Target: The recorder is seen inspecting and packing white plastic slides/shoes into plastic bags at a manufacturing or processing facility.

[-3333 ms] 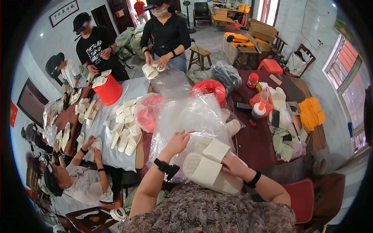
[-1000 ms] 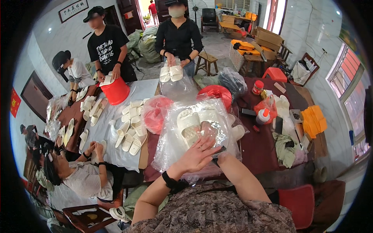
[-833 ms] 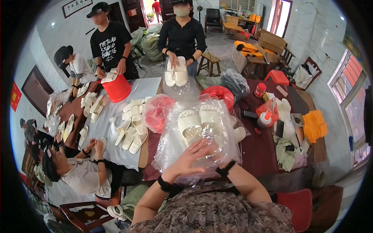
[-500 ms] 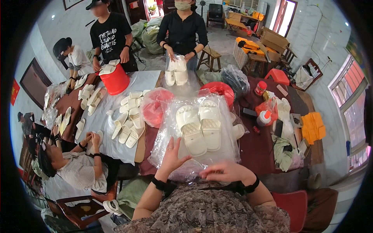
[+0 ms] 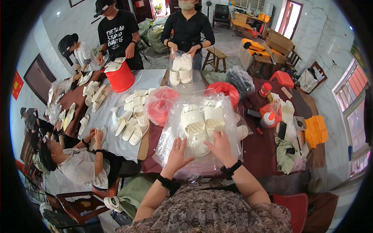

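Several white slippers (image 5: pixel 200 122) lie inside a clear plastic bag (image 5: pixel 171 132) spread on the dark red table (image 5: pixel 262 145) in front of me. My left hand (image 5: pixel 176 151) rests flat on the bag's near left part, fingers spread. My right hand (image 5: pixel 221 144) presses on the bag over the near slippers, fingers apart. Both wrists wear black bands.
More white slippers (image 5: pixel 132 116) lie on a pale sheet to the left. A red bucket (image 5: pixel 121 76) stands beyond them. Across the table a person in black holds a bagged pair (image 5: pixel 180 70). Other people work at the left; bottles (image 5: pixel 268 118) and orange things (image 5: pixel 315 130) sit right.
Earlier my hands held a pair of slippers above the bag; that pair now lies in the bag. Both hands have come down flat onto the plastic.
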Demonstrator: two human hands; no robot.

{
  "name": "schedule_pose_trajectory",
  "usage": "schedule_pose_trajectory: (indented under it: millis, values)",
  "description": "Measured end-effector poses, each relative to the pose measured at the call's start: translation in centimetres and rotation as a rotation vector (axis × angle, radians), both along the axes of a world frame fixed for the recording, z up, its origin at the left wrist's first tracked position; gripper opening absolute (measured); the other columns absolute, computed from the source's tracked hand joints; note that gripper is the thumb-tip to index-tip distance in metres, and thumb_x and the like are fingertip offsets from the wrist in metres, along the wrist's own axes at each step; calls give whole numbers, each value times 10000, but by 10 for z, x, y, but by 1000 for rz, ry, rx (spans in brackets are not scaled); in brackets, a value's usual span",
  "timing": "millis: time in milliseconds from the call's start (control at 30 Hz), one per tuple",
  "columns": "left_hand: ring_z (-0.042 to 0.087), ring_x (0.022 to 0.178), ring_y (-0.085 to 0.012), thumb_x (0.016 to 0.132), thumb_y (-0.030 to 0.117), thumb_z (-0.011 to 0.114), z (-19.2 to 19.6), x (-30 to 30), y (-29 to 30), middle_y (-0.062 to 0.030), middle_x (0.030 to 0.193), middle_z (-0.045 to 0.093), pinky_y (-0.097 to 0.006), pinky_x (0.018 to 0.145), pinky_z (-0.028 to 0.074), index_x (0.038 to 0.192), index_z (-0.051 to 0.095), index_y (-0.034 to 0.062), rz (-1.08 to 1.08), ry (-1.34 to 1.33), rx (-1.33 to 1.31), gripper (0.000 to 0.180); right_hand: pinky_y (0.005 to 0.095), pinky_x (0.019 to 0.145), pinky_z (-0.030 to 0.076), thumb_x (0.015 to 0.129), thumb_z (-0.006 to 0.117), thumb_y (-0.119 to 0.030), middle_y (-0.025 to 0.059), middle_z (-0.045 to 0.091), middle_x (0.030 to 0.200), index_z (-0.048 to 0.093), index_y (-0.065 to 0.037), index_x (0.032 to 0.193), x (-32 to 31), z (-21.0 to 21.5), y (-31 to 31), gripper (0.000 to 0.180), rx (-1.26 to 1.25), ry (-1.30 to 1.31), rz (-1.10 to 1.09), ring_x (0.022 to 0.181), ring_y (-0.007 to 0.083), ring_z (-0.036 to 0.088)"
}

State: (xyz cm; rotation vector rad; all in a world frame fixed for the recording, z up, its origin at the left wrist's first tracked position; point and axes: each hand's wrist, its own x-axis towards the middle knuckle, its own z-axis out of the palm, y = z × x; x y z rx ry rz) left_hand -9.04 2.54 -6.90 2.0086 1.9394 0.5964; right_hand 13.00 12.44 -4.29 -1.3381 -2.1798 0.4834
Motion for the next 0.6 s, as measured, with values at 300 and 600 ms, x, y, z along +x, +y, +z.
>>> schedule_pose_trajectory:
  millis: [300,600]
  values:
    - [209,1422,-497,748,574,742,-4,4,1,-362,1503,242,-472,1159,262,1515,239,31,36,56,-53,1066,502,875,433,780,742,-431,184,513,1149,548,-8,1170,-34,-18,27,607,214,-25,-43,1071,382,494]
    - [206,1426,-495,750,598,725,-4,10,0,-362,1505,244,-467,1168,245,1515,264,47,55,53,-20,1050,503,837,434,787,712,-469,170,520,1118,543,-12,1128,-36,-20,31,595,183,-83,-97,1047,373,495]
